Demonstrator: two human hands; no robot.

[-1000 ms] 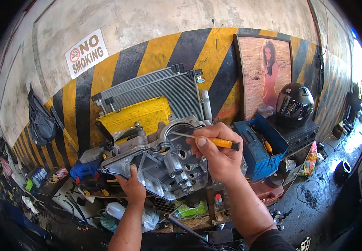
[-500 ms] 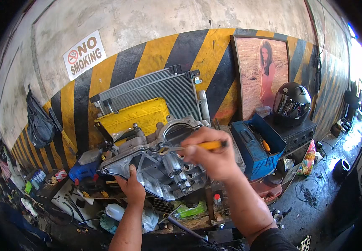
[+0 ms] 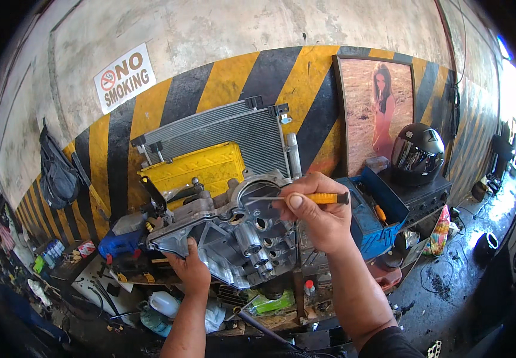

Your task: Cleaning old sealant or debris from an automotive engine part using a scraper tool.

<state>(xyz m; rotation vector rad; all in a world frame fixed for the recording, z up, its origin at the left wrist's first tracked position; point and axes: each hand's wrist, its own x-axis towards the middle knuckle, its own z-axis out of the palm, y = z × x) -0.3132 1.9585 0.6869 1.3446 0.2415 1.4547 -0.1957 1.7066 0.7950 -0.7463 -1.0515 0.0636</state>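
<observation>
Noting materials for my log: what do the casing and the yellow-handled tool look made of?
Casing: bare cast metal, likely aluminium alloy, mostly matte, judging by its silver-grey, ribbed surface and shinier edges.
Tool handle: seemingly smooth plastic, given its solid yellow colour and dark end.
Shaft: thin and grey, probably steel; too small to judge its finish.

The metal casing (image 3: 225,235) at seven o'clock is gleaming dully; the helmet visor (image 3: 412,157) at three is looking glossy, the cloth backpack (image 3: 59,170) at nine, matt.
</observation>
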